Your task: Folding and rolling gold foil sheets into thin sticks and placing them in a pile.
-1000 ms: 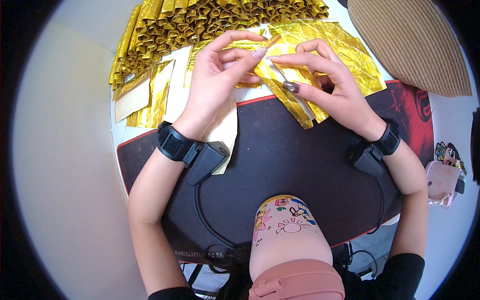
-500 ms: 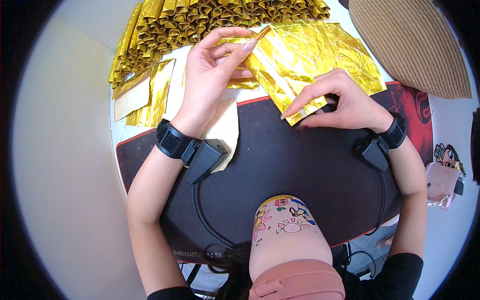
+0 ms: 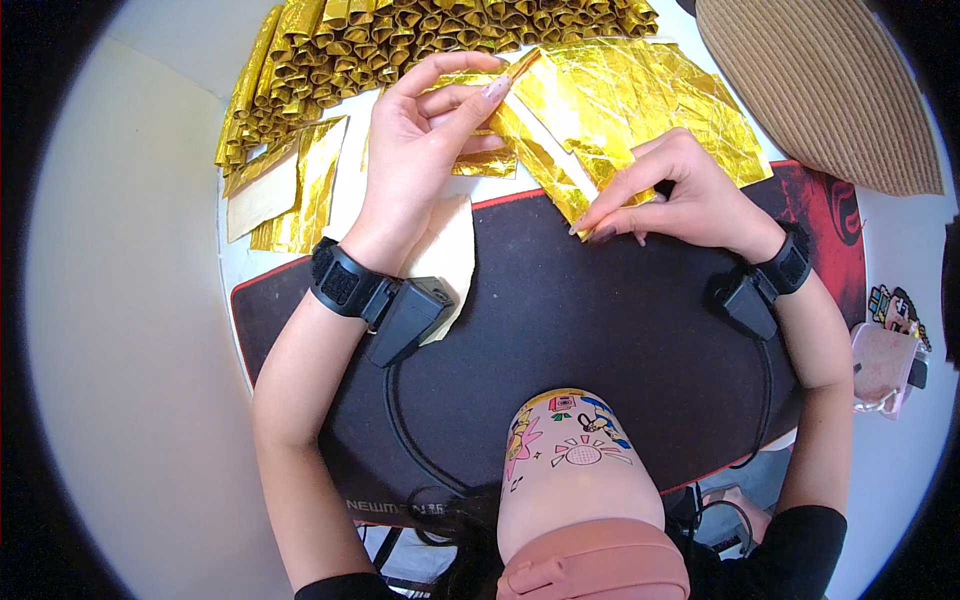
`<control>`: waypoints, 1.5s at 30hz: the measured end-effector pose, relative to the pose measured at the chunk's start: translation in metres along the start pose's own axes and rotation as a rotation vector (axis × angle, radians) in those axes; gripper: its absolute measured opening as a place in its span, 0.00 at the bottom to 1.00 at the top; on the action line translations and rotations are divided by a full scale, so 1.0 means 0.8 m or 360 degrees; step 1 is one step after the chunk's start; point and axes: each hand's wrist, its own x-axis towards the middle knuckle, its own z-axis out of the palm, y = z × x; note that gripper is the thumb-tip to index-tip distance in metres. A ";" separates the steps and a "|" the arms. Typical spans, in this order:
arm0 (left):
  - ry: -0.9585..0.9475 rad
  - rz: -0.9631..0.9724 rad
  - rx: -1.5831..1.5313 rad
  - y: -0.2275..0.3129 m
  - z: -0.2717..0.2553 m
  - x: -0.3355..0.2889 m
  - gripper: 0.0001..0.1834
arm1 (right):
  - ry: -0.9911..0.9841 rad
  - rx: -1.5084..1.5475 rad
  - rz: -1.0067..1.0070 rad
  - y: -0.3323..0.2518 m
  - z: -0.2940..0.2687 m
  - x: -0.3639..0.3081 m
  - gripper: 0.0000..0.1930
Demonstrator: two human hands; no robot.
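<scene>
A sheet of gold foil paper (image 3: pixel 550 150) is stretched between my two hands over the far edge of the dark mat. My left hand (image 3: pixel 430 130) pinches its upper left corner, where the edge is curled into a narrow roll. Thumb and fingers of my right hand (image 3: pixel 660 195) are closed on the near corner. Behind it lie more creased gold sheets (image 3: pixel 690 100), partly covered by the held one. A cream paper piece (image 3: pixel 450 260) rests on the mat beside my left wrist.
Rolled gold tubes (image 3: pixel 400 50) are piled at the back. Gold and cream sheets (image 3: pixel 310 190) lie at the left. A ribbed tan woven thing (image 3: pixel 820 90) stands back right. In front of me is a pink bottle (image 3: pixel 575 490) on the black mat (image 3: pixel 540 310). Cables hang from both wrist devices.
My right thumb and fingers have come together on the sheet's near corner, folding it over. My left hand has barely moved.
</scene>
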 end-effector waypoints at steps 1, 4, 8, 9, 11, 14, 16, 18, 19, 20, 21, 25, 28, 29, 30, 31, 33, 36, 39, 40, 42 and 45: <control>0.0001 -0.0002 0.0001 0.000 -0.001 0.000 0.14 | -0.0001 0.0002 0.0000 0.003 0.000 0.001 0.06; 0.0091 0.0005 0.0044 0.000 0.000 0.001 0.14 | 0.0138 0.0110 -0.0175 0.016 0.004 0.004 0.07; 0.0230 0.0065 -0.0044 0.000 0.000 0.002 0.14 | 0.0444 0.0399 -0.0150 0.015 0.005 0.006 0.05; 0.0235 0.0075 -0.0036 -0.001 0.000 0.002 0.14 | 0.0486 0.0443 -0.0105 0.013 0.004 0.006 0.04; 0.0229 0.0076 -0.0043 -0.002 -0.001 0.002 0.14 | 0.0522 0.0444 -0.0120 0.016 0.005 0.006 0.04; 0.0228 0.0081 -0.0052 0.000 0.000 0.002 0.14 | 0.0525 0.0369 -0.0155 0.017 0.002 0.005 0.04; 0.0229 0.0077 -0.0062 0.000 0.001 0.003 0.14 | 0.0495 0.0293 -0.0163 0.019 0.000 0.003 0.04; 0.0228 0.0076 -0.0048 0.001 0.002 0.003 0.14 | 0.0464 0.0297 -0.0115 0.019 -0.001 0.002 0.03; 0.0228 0.0077 -0.0047 0.001 0.002 0.003 0.14 | 0.0464 0.0297 -0.0116 0.019 -0.001 0.002 0.03; 0.0230 0.0080 -0.0045 0.002 0.002 0.003 0.14 | 0.0445 0.0340 -0.0134 0.019 -0.002 0.002 0.03; 0.0231 0.0082 -0.0045 0.002 0.002 0.003 0.14 | 0.0425 0.0384 -0.0151 0.018 -0.002 0.002 0.03; 0.0240 0.0086 -0.0042 -0.001 0.000 0.002 0.14 | 0.0351 0.0436 -0.0140 0.017 -0.002 0.002 0.05; 0.0246 0.0086 -0.0042 -0.003 -0.001 0.003 0.14 | 0.0263 0.0278 -0.0179 0.015 -0.004 0.002 0.07; 0.0253 0.0085 -0.0041 -0.002 -0.001 0.002 0.14 | 0.0258 0.0238 -0.0195 0.016 -0.005 0.002 0.07; 0.0260 0.0084 -0.0040 -0.003 -0.001 0.003 0.14 | 0.0252 0.0199 -0.0210 0.018 -0.005 0.003 0.08; 0.0260 0.0084 -0.0041 -0.003 -0.001 0.003 0.14 | 0.0252 0.0198 -0.0209 0.021 -0.005 0.003 0.08; 0.0261 0.0080 -0.0044 -0.003 -0.001 0.003 0.14 | 0.0279 0.0224 -0.0186 0.025 -0.005 0.003 0.08; 0.0258 0.0075 -0.0035 -0.001 0.000 0.003 0.14 | 0.0312 0.0268 -0.0170 0.027 -0.003 0.004 0.08; 0.0245 0.0071 -0.0056 -0.001 -0.001 0.003 0.14 | 0.0444 0.0384 -0.0130 0.026 -0.001 0.004 0.08; 0.0244 0.0071 -0.0056 -0.001 -0.001 0.003 0.14 | 0.0444 0.0384 -0.0130 0.027 -0.001 0.005 0.08; 0.0204 0.0051 -0.0064 -0.002 -0.002 0.002 0.15 | 0.0568 0.0528 -0.0116 0.031 -0.002 0.005 0.06; 0.0203 0.0054 -0.0042 -0.001 -0.001 0.002 0.15 | 0.0565 0.0517 -0.0104 0.029 -0.003 0.005 0.07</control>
